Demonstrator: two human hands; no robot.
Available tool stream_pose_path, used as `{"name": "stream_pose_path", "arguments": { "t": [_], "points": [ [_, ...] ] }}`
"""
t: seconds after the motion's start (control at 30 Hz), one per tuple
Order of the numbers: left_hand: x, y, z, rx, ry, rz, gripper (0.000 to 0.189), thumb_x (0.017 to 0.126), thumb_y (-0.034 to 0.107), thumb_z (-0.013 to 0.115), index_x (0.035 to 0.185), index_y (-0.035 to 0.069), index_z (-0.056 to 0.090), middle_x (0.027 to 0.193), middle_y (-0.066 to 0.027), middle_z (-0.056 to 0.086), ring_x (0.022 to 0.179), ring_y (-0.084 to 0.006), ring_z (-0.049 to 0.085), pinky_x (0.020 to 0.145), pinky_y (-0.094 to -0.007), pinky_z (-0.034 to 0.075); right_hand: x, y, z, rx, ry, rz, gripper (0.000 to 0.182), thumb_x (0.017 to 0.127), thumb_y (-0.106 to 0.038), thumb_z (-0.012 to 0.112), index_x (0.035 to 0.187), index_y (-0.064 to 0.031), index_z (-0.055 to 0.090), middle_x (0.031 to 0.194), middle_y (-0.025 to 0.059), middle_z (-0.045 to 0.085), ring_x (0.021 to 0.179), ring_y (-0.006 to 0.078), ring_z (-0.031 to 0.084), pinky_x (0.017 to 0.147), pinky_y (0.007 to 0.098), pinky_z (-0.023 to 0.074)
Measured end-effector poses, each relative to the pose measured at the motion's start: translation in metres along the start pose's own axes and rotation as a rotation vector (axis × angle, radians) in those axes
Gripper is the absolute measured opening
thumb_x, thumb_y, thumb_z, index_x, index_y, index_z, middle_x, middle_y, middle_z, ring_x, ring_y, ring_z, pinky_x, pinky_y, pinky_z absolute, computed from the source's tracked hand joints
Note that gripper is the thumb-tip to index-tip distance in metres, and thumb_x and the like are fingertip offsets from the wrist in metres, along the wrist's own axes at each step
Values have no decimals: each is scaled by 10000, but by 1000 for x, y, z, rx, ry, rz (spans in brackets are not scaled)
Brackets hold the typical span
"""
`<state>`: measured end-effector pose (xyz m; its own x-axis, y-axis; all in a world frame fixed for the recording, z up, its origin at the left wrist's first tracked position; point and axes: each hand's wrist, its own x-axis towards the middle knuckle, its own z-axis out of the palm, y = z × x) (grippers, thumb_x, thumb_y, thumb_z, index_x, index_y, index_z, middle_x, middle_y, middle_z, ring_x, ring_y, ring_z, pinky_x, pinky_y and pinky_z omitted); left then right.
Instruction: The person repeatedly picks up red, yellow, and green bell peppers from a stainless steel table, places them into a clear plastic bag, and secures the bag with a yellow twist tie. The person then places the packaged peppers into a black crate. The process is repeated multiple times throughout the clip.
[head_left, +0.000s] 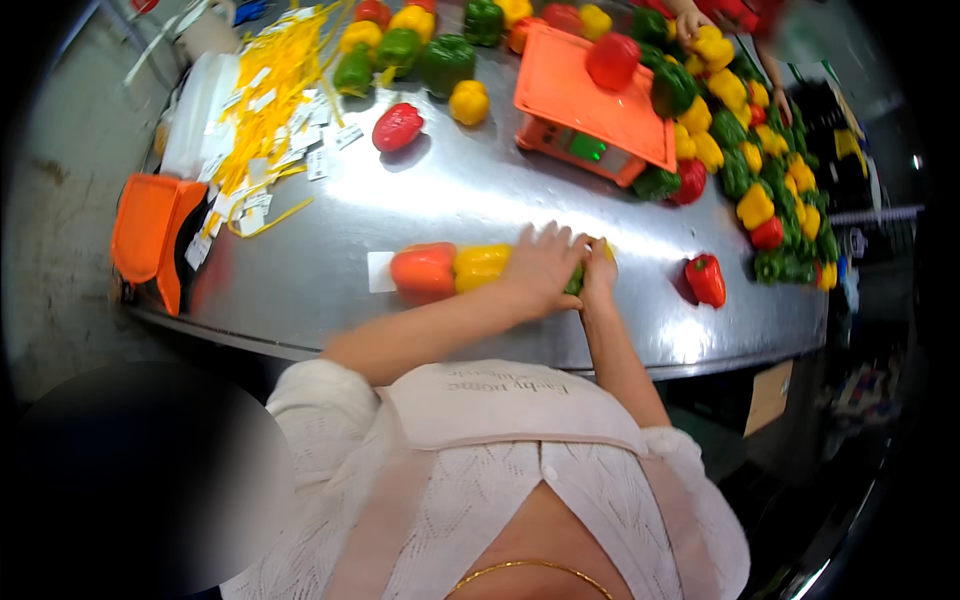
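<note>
A row of bell peppers lies on the steel table before me: an orange-red bell pepper (424, 271) on the left, a yellow bell pepper (481, 266) beside it and a green bell pepper (575, 282) mostly hidden by my hands. My left hand (543, 266) lies across the row, its fingers over the yellow and green peppers. At the row's right end, my right hand (599, 274) grips the green pepper, close against my left fingertips. A bit of yellow shows behind my right fingers; I cannot tell what it is. Under the row's left end sits a white label (380, 271).
An orange scale (592, 112) with a red pepper (613, 61) on it stands beyond my hands. Yellow tag strips (277, 75) and an orange tape dispenser (154, 232) are at left. Loose peppers (757, 150) pile up at right, near another person's hand (691, 26). A red pepper (705, 280) lies nearby.
</note>
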<state>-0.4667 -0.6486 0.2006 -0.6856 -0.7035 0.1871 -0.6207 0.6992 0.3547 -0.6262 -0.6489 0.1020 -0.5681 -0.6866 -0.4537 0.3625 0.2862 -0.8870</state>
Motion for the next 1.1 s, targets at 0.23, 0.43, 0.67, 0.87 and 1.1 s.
{"name": "stream_pose_path", "arguments": {
  "t": [0.23, 0.43, 0.67, 0.87, 1.1],
  "points": [
    [15, -1, -7, -92, -267, -140, 728, 719, 509, 755, 1224, 42, 518, 1122, -138, 582, 1039, -314, 588, 825, -480, 476, 3, -23, -12, 572, -12, 461, 272, 1051, -296, 406, 1008, -58, 532, 603, -20, 393, 556, 125, 415, 551, 263, 412],
    [14, 3, -18, -40, -298, -127, 735, 675, 435, 823, 1207, 41, 503, 1114, -127, 567, 1043, -320, 581, 818, -474, 485, 14, -14, -20, 827, -171, 460, 298, 1053, -268, 330, 929, -61, 504, 548, -20, 302, 497, 108, 285, 500, 254, 314],
    [2, 7, -11, 29, -228, -46, 828, 643, 372, 850, 1290, 45, 449, 1156, -137, 547, 1061, -327, 561, 811, -471, 478, 12, -13, -22, 839, -94, 456, 298, 1041, -246, 326, 883, -60, 496, 526, -31, 291, 485, 118, 289, 517, 268, 329],
    [-9, 3, -7, 12, -268, -6, 923, 646, 418, 835, 1383, 76, 396, 1235, -150, 507, 1106, -332, 543, 834, -483, 465, 8, 4, -28, 971, -145, 459, 302, 1044, -255, 336, 868, -62, 487, 526, -38, 282, 448, 116, 243, 494, 263, 283],
    [32, -25, -22, -174, -450, -157, 866, 704, 570, 762, 1373, 121, 444, 1224, -160, 533, 1117, -350, 567, 880, -496, 482, 19, -20, 10, 759, -120, 343, 274, 1023, -252, 418, 841, -59, 487, 515, -32, 273, 440, 100, 224, 439, 266, 213]
  ]
}}
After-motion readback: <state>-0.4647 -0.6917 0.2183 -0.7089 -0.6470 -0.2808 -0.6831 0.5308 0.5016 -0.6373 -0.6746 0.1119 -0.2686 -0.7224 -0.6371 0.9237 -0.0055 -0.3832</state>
